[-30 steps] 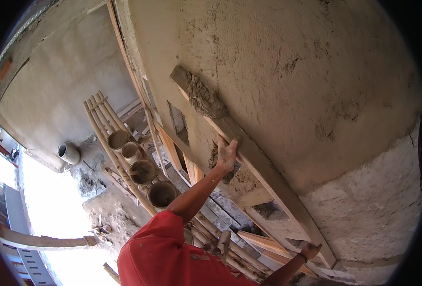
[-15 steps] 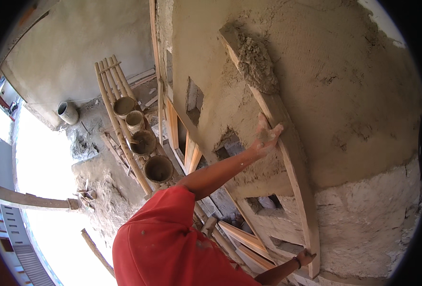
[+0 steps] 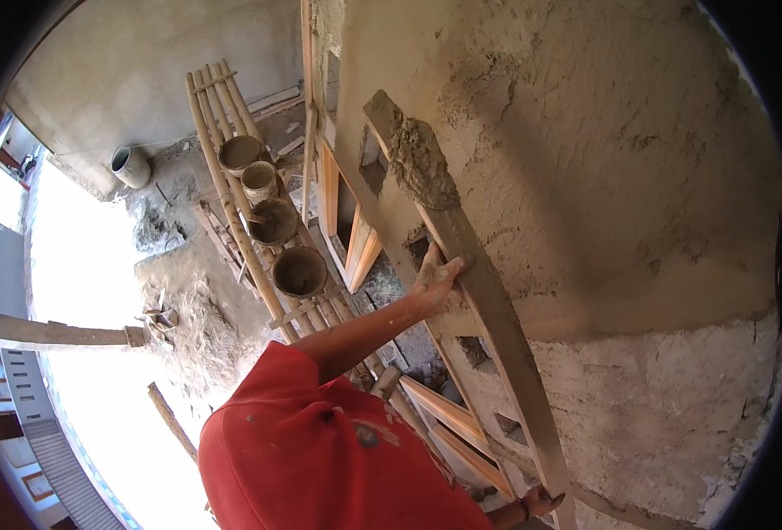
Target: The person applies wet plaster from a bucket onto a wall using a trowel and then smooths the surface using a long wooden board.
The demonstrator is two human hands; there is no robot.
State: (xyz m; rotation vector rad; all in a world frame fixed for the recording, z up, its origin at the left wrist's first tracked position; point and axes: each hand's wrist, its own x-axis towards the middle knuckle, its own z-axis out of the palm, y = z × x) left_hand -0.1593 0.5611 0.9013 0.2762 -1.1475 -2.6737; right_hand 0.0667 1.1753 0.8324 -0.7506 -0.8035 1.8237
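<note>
A long wooden screed board (image 3: 488, 309) runs slantwise beside a plastered wall, and a thick lump of wet mortar (image 3: 422, 166) clings to its far end. My left hand (image 3: 437, 281) grips the board's left edge around its middle, thumb and fingers spread along it, some fingers hidden. Low at the right, my right hand (image 3: 543, 502) is closed around the near end. Fresh grey-brown plaster (image 3: 603, 177) covers the upper wall; a shadow falls on it next to the board. Below lies rough, paler wall (image 3: 647, 397).
To the left, a bamboo scaffold platform (image 3: 241, 234) carries several buckets, the nearest a dark bucket (image 3: 300, 271). Another bucket (image 3: 130, 166) stands on the ground beyond. Wooden frames (image 3: 360, 252) lean near the wall's small openings. A sand heap (image 3: 192, 331) lies farther left.
The board, with mortar on it, has come away from the plaster and shifted left and toward me. Both hands have moved left with it, still gripping.
</note>
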